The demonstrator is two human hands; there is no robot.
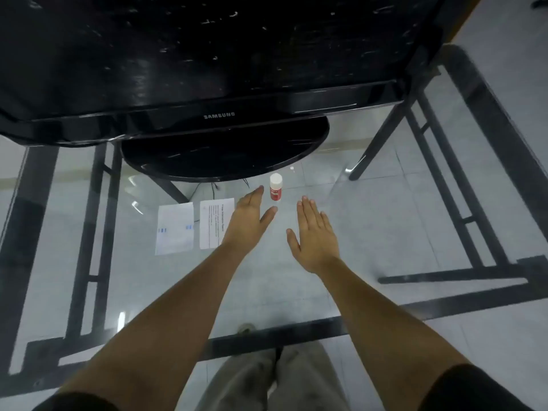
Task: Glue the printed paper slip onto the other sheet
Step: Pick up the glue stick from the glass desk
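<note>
The left hand [249, 218] and right hand [317, 237] hover flat with straight fingers and hold nothing, just short of the glue bottle [275, 187]. The printed paper slip [212, 223] lies left of the bottle, partly under the left hand. The other sheet [175, 229] lies farther left.

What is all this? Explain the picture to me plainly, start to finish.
No machine here: the two grips are a person's bare hands. The single picture comes from a camera worn on the head, looking down. The left grip and right grip stretch out over a glass table, both open, holding nothing. On the glass lie a printed slip, another sheet to its left, and an upright glue bottle near the left grip's fingertips. A black monitor stands behind.
</note>
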